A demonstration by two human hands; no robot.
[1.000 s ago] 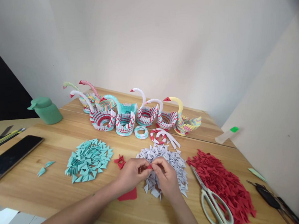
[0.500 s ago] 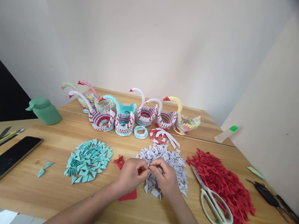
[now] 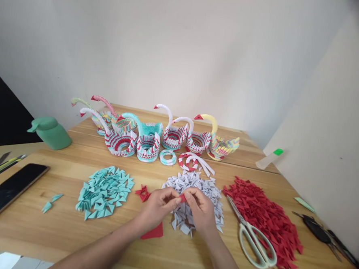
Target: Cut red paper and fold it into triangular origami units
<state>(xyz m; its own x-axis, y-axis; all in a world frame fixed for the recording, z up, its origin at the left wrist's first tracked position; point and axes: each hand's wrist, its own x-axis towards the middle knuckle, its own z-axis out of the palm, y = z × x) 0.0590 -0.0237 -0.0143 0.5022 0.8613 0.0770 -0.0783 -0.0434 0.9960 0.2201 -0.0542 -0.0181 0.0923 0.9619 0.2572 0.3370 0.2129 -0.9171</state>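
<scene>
Between the fingertips of my left hand [image 3: 159, 206] and my right hand [image 3: 199, 211] is a small piece of red paper [image 3: 183, 197]. Both hands pinch it, with thumbs and forefingers close together, above a pile of white folded paper triangles [image 3: 206, 193]. Flat red paper [image 3: 154, 231] lies on the table, partly under my left forearm. Just left of my left hand sits a small cluster of red folded pieces [image 3: 142, 193].
Teal triangles [image 3: 104, 193] are heaped at left, red triangles [image 3: 262, 220] at right with scissors [image 3: 256, 240] against them. Several paper swans [image 3: 175, 136] and paper rings [image 3: 167, 157] stand behind. A phone [image 3: 12, 191] and green container [image 3: 52, 133] are at far left.
The red paper shows more between my fingers, and my fingertips sit slightly differently on it. The whole view has shifted a little.
</scene>
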